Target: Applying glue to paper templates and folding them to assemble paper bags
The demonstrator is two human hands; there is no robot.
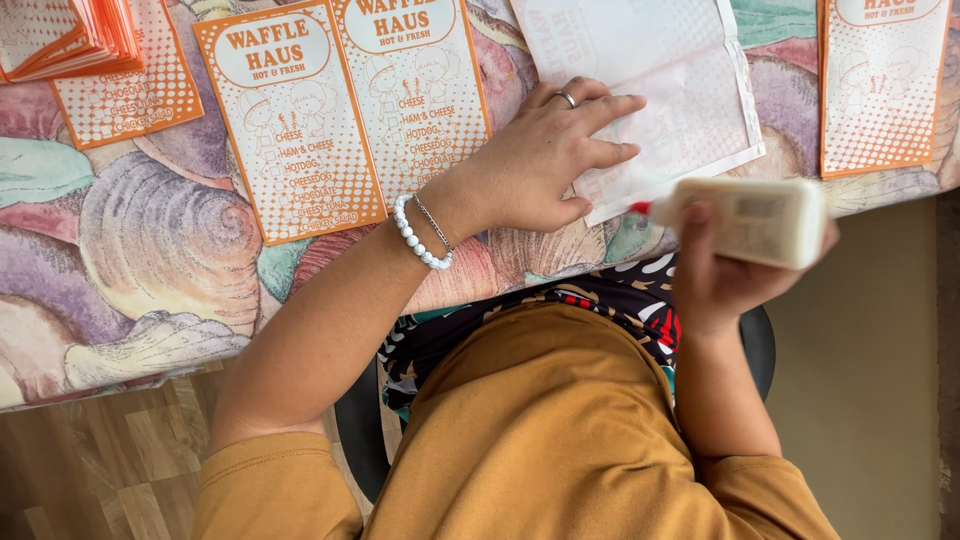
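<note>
My left hand (545,155) lies flat, fingers spread, on the near corner of a white paper bag (665,95) turned printed side down on the table. It wears a ring and a white bead bracelet at the wrist. My right hand (715,275) grips a cream glue bottle (760,220) held sideways just off the table's edge. Its red tip points left at the bag's near edge.
Two orange-and-white printed paper bags (340,110) lie side by side left of my hand, another (880,85) at the right. A stack of folded orange bags (75,35) sits at the far left. The table wears a shell-patterned cloth (150,250).
</note>
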